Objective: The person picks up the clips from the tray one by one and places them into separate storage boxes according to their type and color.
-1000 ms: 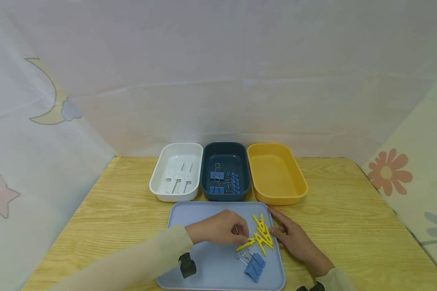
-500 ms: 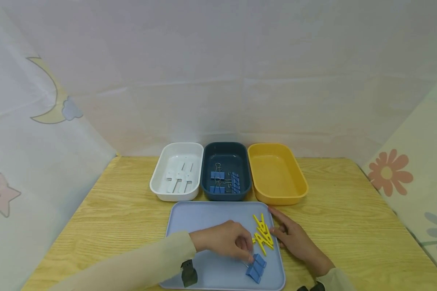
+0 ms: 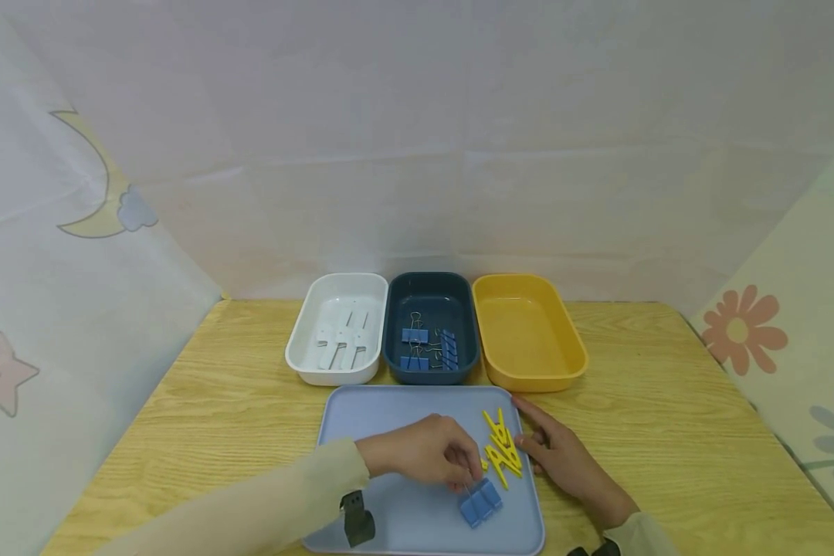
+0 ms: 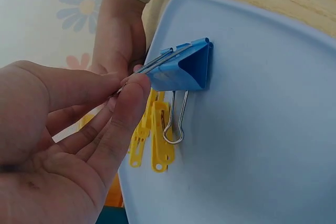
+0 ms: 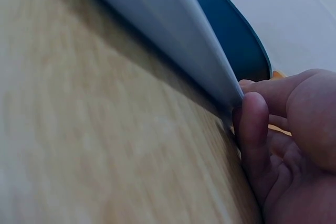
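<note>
A blue binder clip [image 3: 482,503] is at the front right of the pale blue tray [image 3: 361,417]. My left hand [image 3: 431,452] pinches a wire handle of the binder clip between thumb and finger. In the left wrist view, its other wire handle hangs toward the tray. Whether a second clip lies against it, I cannot tell. Several yellow clothespins [image 3: 503,452] lie beside that hand, one partly hidden behind its fingers. My right hand [image 3: 566,455] holds the tray's right rim near the far corner, with thumb and finger at the edge in the right wrist view.
Behind the tray stand three bins side by side. The white bin [image 3: 301,340] holds several white pieces with metal pins, the dark blue bin [image 3: 431,283] holds several blue binder clips, and the yellow bin [image 3: 528,332] is at the right. Wooden table [image 3: 208,409] surrounds them.
My left hand has moved from beside the clothespins toward the front of the tray and taken hold of the binder clip, which has shifted slightly left. The right hand stays put.
</note>
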The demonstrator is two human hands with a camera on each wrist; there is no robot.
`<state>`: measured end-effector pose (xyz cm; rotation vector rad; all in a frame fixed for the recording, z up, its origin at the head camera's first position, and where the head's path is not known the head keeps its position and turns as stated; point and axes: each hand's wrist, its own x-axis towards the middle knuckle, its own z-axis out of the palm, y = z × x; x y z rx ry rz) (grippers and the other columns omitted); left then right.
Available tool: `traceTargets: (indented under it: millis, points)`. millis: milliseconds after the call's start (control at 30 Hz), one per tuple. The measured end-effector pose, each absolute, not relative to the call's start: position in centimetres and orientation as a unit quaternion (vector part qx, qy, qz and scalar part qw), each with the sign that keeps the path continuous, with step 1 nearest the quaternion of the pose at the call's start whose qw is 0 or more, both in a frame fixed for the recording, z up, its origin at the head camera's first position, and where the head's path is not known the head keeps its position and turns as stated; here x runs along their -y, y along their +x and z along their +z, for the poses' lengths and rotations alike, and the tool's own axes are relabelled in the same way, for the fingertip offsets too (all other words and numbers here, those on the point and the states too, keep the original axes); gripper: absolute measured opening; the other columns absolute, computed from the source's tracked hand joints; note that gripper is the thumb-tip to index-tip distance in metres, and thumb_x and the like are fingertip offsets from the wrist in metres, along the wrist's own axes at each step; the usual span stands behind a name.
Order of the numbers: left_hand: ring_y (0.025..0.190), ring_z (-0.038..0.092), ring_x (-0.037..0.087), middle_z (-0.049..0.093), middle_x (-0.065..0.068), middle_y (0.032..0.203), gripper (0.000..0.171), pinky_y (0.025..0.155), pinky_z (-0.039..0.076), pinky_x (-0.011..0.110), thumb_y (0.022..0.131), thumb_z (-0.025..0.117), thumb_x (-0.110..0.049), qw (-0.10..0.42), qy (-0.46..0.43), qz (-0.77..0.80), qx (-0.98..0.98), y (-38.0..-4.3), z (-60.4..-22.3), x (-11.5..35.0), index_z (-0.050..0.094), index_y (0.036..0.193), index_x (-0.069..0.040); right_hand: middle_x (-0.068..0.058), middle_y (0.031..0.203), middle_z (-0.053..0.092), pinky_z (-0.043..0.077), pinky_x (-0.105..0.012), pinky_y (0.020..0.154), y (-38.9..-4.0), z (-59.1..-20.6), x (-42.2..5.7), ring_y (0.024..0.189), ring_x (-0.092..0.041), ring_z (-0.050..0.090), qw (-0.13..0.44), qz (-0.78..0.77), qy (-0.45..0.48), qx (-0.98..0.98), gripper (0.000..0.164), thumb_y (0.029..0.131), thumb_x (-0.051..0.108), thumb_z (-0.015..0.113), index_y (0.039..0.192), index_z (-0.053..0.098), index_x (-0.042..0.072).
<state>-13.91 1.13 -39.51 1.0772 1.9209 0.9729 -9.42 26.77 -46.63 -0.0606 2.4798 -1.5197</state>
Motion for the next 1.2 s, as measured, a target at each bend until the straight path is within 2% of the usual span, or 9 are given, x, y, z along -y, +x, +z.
traceTargets:
  millis: [267, 500, 733, 967, 1200]
  points:
    - [0.065, 0.062, -0.005, 0.073, 0.0, 0.081, 0.011, 0.066, 0.055, 0.015, 0.089, 0.064, -0.004, 0.329, 0.445, 0.357, -0.752, -14.7, -38.2, -0.6, 0.074, 0.094, -0.008, -0.001, 0.068, 0.045, 0.045, -0.022, 0.05, -9.5, -46.6, -26.7, 0.052, -0.008, 0.047, 0.116, -0.512, -0.018, -0.851, 0.062, 0.096, 0.021, 0.059, 0.151, 0.032, 0.019]
    - [0.07, 0.061, -0.003, 0.073, 0.0, 0.088, 0.014, 0.069, 0.054, 0.016, 0.089, 0.062, -0.003, 0.327, 0.441, 0.348, -0.76, -15.7, -36.9, -0.4, 0.074, 0.096, -0.008, -0.002, 0.069, 0.045, 0.045, -0.022, 0.05, -9.5, -46.4, -26.6, 0.052, -0.008, 0.047, 0.115, -0.506, -0.011, -0.855, 0.061, 0.096, 0.02, 0.06, 0.151, 0.033, 0.02]
    - [0.073, 0.064, -0.001, 0.074, 0.007, 0.096, 0.015, 0.07, 0.054, 0.016, 0.092, 0.061, -0.004, 0.295, 0.448, 0.352, -0.767, -16.7, -36.3, -0.4, 0.074, 0.099, -0.006, -0.001, 0.069, 0.045, 0.045, -0.022, 0.051, -9.4, -46.4, -26.7, 0.053, -0.008, 0.047, 0.118, -0.512, -0.019, -0.85, 0.062, 0.096, 0.021, 0.059, 0.152, 0.031, 0.019]
    - [0.076, 0.065, 0.004, 0.072, 0.01, 0.103, 0.018, 0.072, 0.054, 0.017, 0.092, 0.06, -0.001, 0.277, 0.416, 0.36, -0.787, -18.0, -35.1, -0.1, 0.073, 0.099, -0.012, -0.001, 0.069, 0.045, 0.046, -0.022, 0.052, -9.5, -46.6, -26.6, 0.054, -0.008, 0.047, 0.121, -0.517, -0.003, -0.847, 0.061, 0.096, 0.02, 0.06, 0.151, 0.033, 0.021]
    - [0.078, 0.066, 0.006, 0.072, 0.005, 0.101, 0.016, 0.072, 0.054, 0.019, 0.095, 0.058, -0.007, 0.235, 0.395, 0.358, -0.812, -19.6, -34.4, 0.1, 0.072, 0.1, -0.014, -0.002, 0.071, 0.047, 0.047, -0.022, 0.053, -9.4, -46.7, -26.7, 0.055, -0.009, 0.049, 0.127, -0.501, 0.005, -0.856, 0.06, 0.096, 0.022, 0.059, 0.151, 0.033, 0.024]
